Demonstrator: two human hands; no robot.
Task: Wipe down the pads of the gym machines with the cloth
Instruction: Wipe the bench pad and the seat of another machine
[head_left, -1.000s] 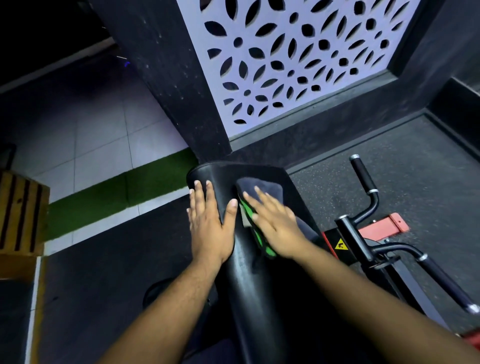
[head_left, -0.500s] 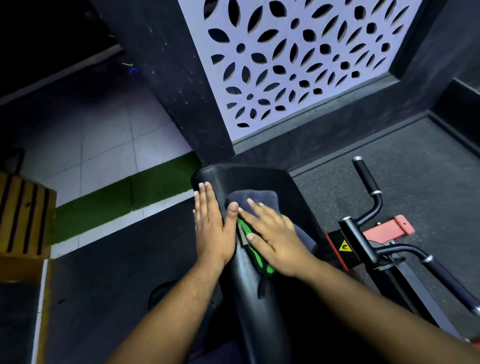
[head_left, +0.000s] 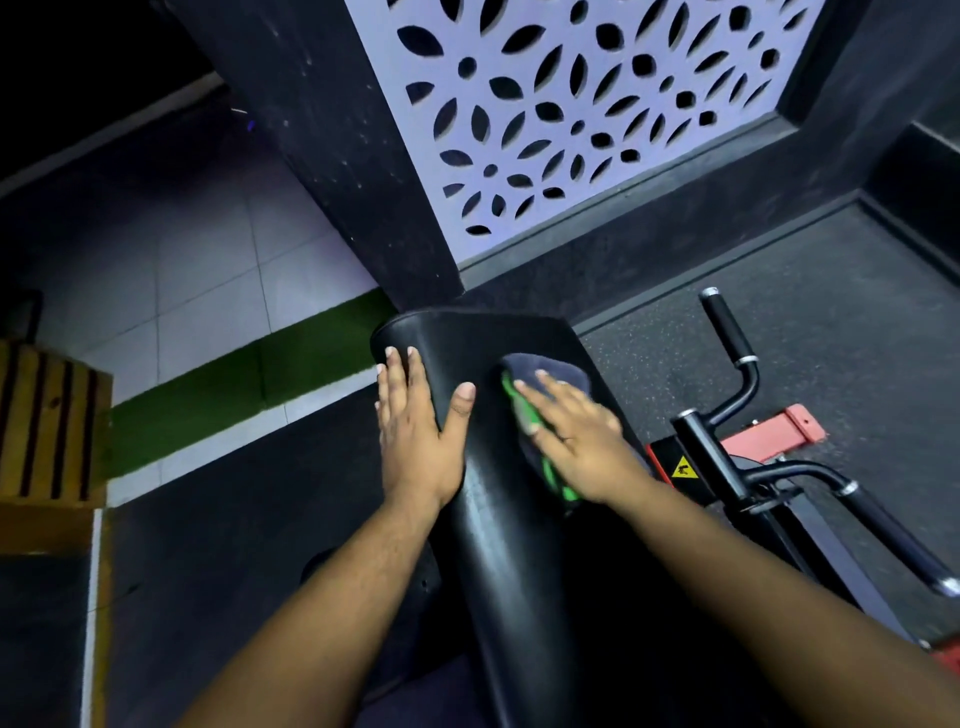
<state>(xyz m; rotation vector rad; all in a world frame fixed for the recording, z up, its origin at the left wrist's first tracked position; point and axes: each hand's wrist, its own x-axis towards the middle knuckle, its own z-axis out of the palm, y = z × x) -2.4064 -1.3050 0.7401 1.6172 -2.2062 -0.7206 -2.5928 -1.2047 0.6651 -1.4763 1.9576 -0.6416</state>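
In the head view the right hand (head_left: 579, 441) pressed the dark grey, green-edged cloth (head_left: 545, 374) with spread fingers onto the long black vinyl pad (head_left: 498, 519), while the left hand (head_left: 415, 436), fingers together and thumb apart, steadied its edge; firm, overlapping strokes looked best.

The black machine pad (head_left: 498, 519) carries a dark cloth (head_left: 550, 371) with green trim, lying near its top end.
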